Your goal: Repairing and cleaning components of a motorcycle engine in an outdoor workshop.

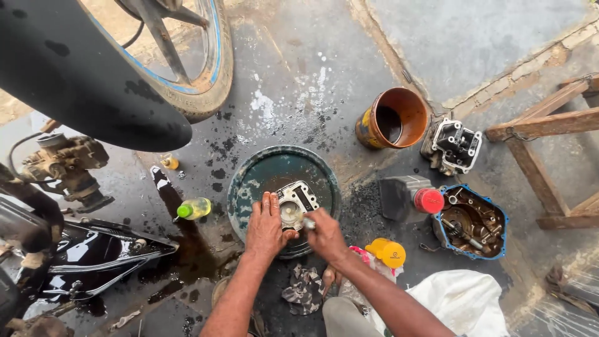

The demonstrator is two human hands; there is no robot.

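Head cam: my left hand (265,228) lies flat, steadying the engine cylinder (296,204) in the round pan (249,181), bore facing up, long axis tilted up-right. Right hand (324,236) grips a small tool (309,222) at the bore.

An orange-brown can (394,117) stands open on the wet concrete floor (299,75), just beside a grey engine head (452,146). Nearer lie a grey jug with a red cap (412,198) and a blue-gasketed engine cover (472,221). A motorcycle wheel (193,62) stands upper left, a small yellow-green bottle (194,208) below it.
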